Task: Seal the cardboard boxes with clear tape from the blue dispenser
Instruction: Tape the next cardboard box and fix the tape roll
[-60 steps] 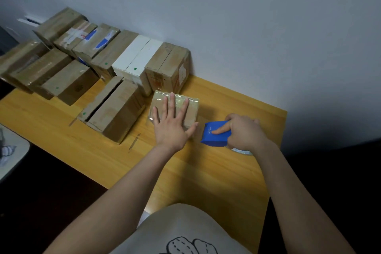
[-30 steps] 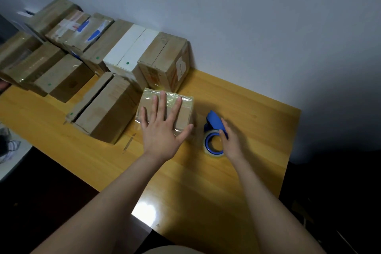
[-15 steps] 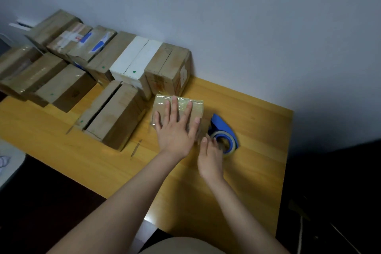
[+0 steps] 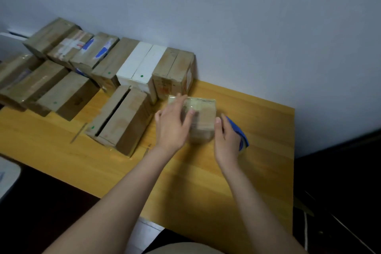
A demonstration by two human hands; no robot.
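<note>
At the right end of a yellow wooden table (image 4: 206, 181), one small taped box (image 4: 203, 117) is gripped between two hands. The left hand (image 4: 172, 123) curls its fingers over the top and left side, and the right hand (image 4: 226, 142) clasps the right edge, thumb on the near corner. One blue dispenser (image 4: 237, 130) lies just behind the right hand, partly hidden. Left of them stands one brown box with an open seam (image 4: 121, 121). Ten more, two white boxes (image 4: 142, 64) among them, crowd toward the wall (image 4: 226, 27).

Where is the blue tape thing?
In the head view, the blue tape dispenser lies on the table, right of the small box, partly hidden behind the right hand.
</note>
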